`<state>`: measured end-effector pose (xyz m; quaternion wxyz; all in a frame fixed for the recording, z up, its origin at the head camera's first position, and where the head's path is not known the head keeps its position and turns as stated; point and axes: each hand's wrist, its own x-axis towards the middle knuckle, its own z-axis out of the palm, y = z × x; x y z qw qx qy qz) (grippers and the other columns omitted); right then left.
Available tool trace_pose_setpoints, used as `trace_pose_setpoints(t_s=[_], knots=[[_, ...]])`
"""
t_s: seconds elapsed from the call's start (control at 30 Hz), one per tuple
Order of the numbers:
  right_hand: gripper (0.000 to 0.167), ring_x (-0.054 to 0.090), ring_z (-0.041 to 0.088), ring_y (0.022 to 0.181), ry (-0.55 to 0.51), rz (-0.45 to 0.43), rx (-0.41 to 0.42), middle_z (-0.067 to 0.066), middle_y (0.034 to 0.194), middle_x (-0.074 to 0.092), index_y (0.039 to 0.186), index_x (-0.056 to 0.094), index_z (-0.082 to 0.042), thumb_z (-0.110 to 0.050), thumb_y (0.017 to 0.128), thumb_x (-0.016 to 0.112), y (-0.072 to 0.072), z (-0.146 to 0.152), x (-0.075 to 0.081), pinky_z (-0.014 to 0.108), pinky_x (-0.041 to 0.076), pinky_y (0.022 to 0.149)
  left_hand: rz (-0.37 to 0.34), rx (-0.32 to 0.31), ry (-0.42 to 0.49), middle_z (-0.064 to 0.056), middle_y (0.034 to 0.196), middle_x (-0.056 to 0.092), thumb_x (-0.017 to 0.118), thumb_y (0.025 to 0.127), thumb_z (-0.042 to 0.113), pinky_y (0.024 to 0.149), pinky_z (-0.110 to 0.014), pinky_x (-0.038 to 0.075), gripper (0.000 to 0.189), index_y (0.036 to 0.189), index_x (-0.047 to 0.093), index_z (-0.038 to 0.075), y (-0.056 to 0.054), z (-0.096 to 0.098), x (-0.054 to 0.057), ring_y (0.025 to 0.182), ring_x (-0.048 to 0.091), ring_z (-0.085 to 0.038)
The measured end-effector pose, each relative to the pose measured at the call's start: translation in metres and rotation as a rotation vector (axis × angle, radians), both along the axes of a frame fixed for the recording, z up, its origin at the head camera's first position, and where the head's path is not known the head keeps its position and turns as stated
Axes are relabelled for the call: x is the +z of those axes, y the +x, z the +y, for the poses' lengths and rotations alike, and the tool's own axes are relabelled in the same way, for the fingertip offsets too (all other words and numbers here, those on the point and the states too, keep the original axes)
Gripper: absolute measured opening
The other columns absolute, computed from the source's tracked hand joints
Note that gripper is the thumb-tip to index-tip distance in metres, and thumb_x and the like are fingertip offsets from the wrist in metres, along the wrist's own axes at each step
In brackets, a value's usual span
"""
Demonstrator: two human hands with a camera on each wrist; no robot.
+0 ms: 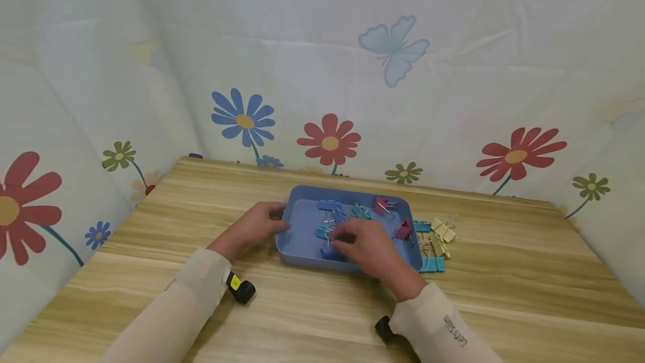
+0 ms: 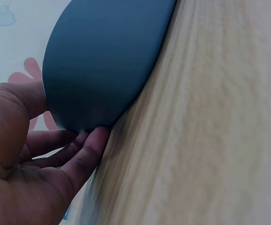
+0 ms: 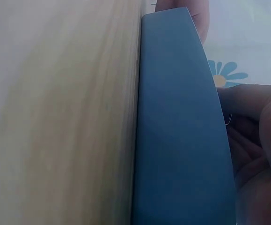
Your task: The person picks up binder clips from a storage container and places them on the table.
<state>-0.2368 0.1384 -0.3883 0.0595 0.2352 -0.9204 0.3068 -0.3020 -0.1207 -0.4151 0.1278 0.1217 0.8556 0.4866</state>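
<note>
Flowered cloth (image 1: 302,71) hangs behind the wood-grain table (image 1: 166,228), with 12 o'clock taken as pointing from the person toward it. At the 9 o'clock end of the blue tray (image 1: 302,217), the left hand (image 1: 254,226) grips the wall, thumb over the rim and fingertips low on the outside. The tray sits on the table and holds a loose scatter of clips, counted from its centre: a teal clip (image 1: 323,232) toward 9, a blue clip (image 1: 330,205) toward 11, a second blue clip (image 1: 330,254) at 7, a third blue clip (image 1: 340,215) near the middle and a second teal clip (image 1: 360,212) toward 1. Entering from 5 o'clock, the right hand (image 1: 368,242) bends its fingers over the low-left clips; whether it pinches one cannot be told. Farther right inside are a pink clip (image 1: 381,205), toward 2, and a red clip (image 1: 402,230), at 3. Outside, just beside the 3-to-4 o'clock end, lies a heap (image 1: 444,232) of yellow and teal clips.
</note>
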Motion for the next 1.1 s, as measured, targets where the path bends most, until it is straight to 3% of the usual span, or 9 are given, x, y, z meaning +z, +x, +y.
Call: trace_pose_setpoints(t_s=[0.27,0.67,1.1], knots=[[0.007,0.064,0.007,0.087,0.044,0.024,0.076,-0.008,0.093,0.073,0.092,0.076,-0.018,-0.017,0.087,0.072,0.000,0.006,0.003,0.024,0.055,0.077,-0.007,-0.005,0.016,-0.018,0.139,0.055,0.063,0.092,0.015,0.101,-0.042,0.049,0.060,0.145,0.041,-0.001,-0.001,-0.001,-0.002,0.127,0.054,-0.030],[0.008,0.063,0.001,0.078,0.101,-0.044,0.103,-0.010,0.088,0.073,0.091,0.077,-0.020,-0.016,0.088,0.070,0.004,0.022,0.019,0.019,0.053,0.070,0.002,-0.021,0.039,-0.020,0.140,0.053,0.062,0.092,0.014,0.101,-0.042,0.049,0.060,0.145,0.039,-0.003,-0.003,-0.002,-0.007,0.129,0.053,-0.031],[0.006,0.065,0.003,0.074,0.050,-0.074,0.008,-0.008,0.083,0.073,0.090,0.078,-0.017,-0.016,0.085,0.073,0.004,0.042,0.039,0.021,0.054,0.065,0.012,-0.015,0.046,-0.020,0.137,0.055,0.062,0.092,0.012,0.101,-0.041,0.049,0.058,0.144,0.041,-0.003,0.001,0.000,-0.004,0.127,0.054,-0.031]])
